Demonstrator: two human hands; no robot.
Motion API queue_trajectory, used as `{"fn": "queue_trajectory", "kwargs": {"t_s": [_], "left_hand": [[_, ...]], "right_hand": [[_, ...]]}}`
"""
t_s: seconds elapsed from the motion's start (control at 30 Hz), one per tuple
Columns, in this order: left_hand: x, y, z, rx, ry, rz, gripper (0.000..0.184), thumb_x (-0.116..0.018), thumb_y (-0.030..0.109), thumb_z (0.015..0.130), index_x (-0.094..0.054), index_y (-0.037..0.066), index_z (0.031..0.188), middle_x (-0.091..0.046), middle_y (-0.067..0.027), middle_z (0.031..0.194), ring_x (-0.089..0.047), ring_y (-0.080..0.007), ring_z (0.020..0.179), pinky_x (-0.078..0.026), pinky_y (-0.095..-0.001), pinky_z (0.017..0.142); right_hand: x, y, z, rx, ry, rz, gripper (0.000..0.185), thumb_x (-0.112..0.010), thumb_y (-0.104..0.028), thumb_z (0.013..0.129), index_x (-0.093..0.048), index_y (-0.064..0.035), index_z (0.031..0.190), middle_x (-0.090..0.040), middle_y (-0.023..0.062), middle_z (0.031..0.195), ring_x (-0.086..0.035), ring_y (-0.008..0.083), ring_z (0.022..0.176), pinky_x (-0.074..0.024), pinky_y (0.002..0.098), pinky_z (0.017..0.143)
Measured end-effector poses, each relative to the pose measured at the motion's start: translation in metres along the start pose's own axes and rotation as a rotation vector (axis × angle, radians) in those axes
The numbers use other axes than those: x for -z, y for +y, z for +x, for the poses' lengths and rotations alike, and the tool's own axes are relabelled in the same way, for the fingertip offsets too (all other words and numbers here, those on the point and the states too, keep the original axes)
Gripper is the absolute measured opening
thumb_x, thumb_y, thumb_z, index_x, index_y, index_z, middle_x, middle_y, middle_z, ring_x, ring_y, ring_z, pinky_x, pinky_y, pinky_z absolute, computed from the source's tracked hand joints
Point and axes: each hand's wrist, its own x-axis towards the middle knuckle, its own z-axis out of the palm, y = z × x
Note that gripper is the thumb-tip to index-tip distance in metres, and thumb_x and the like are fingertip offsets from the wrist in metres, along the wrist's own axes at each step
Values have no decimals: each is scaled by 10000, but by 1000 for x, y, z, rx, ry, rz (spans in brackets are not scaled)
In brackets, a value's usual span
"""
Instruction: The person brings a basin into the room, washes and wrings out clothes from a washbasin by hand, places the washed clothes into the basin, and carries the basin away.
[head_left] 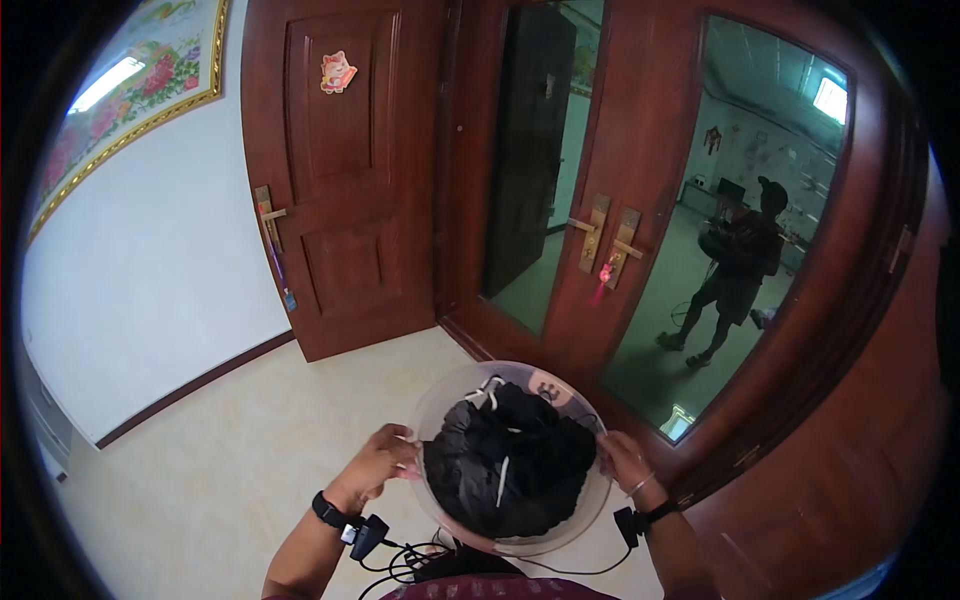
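Note:
A round translucent plastic basin [440, 390] is held in front of my body, above the pale floor. Black clothes [510, 460] are heaped inside it, with white drawstrings showing on top. My left hand [385, 460] grips the basin's left rim, fingers closed around the edge. On the opposite side, my right hand [625, 463] is closed on the right rim, its fingertips partly hidden. Both wrists wear black straps with small devices and cables.
Ahead are dark red double doors with glass panes [720, 250] and brass handles [625, 245]. A wooden door [340, 190] with a sticker stands at the left, beside a white wall [150, 270] with a gold-framed picture [140, 90]. The glass reflects a person.

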Motion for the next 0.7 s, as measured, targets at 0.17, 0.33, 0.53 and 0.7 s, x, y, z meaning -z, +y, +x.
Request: {"fn": "queue_trajectory", "kwargs": {"t_s": [0.17,0.33,0.53,0.7], "left_hand": [[76,32,63,-42,90,59,395,-569,109,843,-396,-60,1155,-539,-117,921,-563,-180,758,-540,-337,675],[119,58,197,-39,45,57,361,-582,136,837,-432,-44,1111,-554,-83,830,-554,-146,668,-518,-298,598],[145,101,315,-9,-57,23,347,-585,121,833,-438,-55,1094,-542,-78,794,-548,-145,634,-520,-291,561],[128,107,426,9,-84,-45,239,-549,90,834,-483,-33,1028,-531,-75,790,-548,-140,629,-546,-315,591]], "right_hand": [[-62,5,91,-52,-11,-77,249,-583,-320,863,-558,-72,864,-469,-21,681,-439,83,552,-371,222,494],[-88,-22,200,-118,97,-114,301,-602,-360,845,-574,-61,850,-507,-5,687,-467,106,567,-386,248,497],[-113,-58,265,-75,279,-58,308,-616,-358,836,-586,-52,823,-492,-12,640,-457,93,549,-376,250,485],[-78,-87,375,-127,299,-121,476,-610,-455,816,-606,1,953,-602,50,840,-559,164,732,-458,298,656]]}}
